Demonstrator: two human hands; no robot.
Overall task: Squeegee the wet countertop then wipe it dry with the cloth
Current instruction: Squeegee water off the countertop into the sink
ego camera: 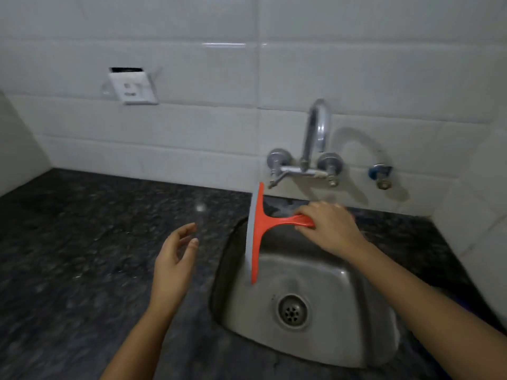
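My right hand [329,229] grips the handle of an orange squeegee [259,231]. Its long grey-edged blade runs near to far over the left rim of the steel sink [343,292], beside the dark speckled countertop [82,256]. My left hand [175,259] hovers over the countertop just left of the sink, fingers apart and holding nothing. No cloth is in view.
A chrome wall tap [315,149] with two knobs hangs above the back of the sink, and a small blue valve [380,174] sits to its right. A white socket plate [133,87] is on the tiled wall. A side wall closes the left corner.
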